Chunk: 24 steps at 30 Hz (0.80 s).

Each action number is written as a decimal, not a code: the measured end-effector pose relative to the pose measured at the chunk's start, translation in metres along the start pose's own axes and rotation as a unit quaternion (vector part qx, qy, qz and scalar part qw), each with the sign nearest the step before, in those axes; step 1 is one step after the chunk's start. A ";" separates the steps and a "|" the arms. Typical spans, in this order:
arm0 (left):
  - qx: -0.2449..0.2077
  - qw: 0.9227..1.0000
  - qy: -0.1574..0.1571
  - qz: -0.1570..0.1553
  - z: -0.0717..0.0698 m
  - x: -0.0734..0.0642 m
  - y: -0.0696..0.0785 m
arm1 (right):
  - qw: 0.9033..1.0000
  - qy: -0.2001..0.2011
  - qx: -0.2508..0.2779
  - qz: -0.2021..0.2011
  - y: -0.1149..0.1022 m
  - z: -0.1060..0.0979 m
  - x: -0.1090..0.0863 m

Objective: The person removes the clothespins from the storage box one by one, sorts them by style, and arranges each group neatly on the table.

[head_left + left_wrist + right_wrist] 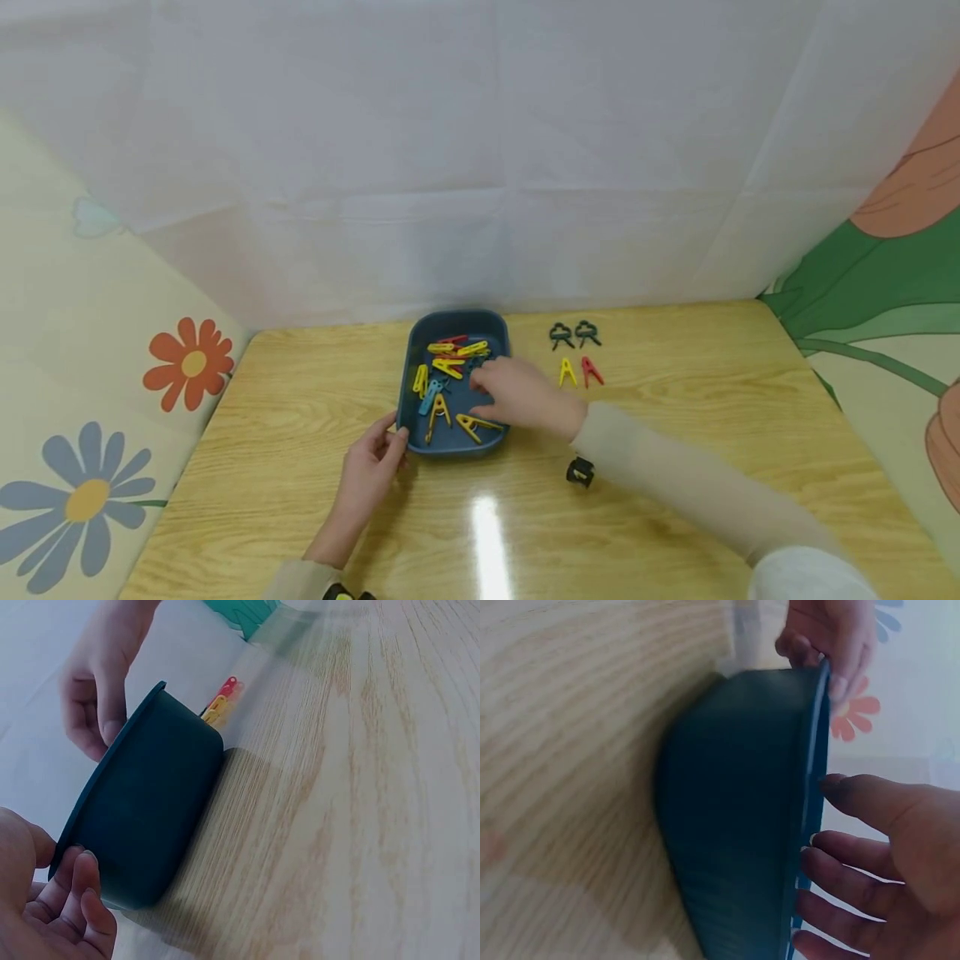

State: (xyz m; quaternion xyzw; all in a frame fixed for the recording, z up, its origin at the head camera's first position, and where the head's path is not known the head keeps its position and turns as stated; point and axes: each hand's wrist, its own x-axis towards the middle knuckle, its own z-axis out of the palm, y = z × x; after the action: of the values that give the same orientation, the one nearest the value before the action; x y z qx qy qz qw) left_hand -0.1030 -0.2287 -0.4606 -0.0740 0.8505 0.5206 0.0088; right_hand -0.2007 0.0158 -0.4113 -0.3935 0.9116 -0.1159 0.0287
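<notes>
blue bin [450,450] on the wood-grain table [300,375], taken as landmark.

left hand [371,458] at the bin's near left corner: thumb over the rim, fingers bent against the outside, pinching the edge. right hand [517,392] over the bin's right side, fingers reaching in; thumb well apart from them, nothing seen gripped, so the fingers read as released.

clips lie loose inside the bin. two amber clips [439,404] toward its near end, the right-hand one just beside the thumb. blue clip [430,397] near the bin's left wall. a jumble of yellow and red clips [472,348] toward the far end; dark pieces by the right fingertips, partly hidden.

right of the bin, on the table: two black clips [561,336] side by side; nearer the person, a lone yellow clip [567,372] and a lone red clip [592,371], also side by side.

on working the bin well, a judgement: keep the left pinch light but firm so the bin does not slide; lower the right fingertips onto one clip's body, clear of its neighbours; lift straight up, since crossed legs in the jumble could snag.
</notes>
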 end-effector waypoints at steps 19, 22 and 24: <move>-0.002 1.000 -0.002 -0.001 -0.002 0.001 -0.001 | 0.988 -0.099 -0.119 0.011 -0.025 0.018 0.014; -0.002 1.000 -0.001 0.000 -0.002 0.001 -0.002 | 0.987 -0.106 -0.120 0.012 -0.027 0.019 0.015; -0.001 1.000 -0.001 -0.001 -0.002 0.001 -0.002 | 0.986 -0.109 -0.127 0.010 -0.029 0.020 0.016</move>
State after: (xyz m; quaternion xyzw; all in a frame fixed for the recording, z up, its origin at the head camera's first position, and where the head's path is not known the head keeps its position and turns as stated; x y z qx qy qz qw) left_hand -0.1032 -0.2311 -0.4615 -0.0741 0.8498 0.5219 0.0098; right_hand -0.1882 -0.0185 -0.4236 -0.3947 0.9143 0.0446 0.0793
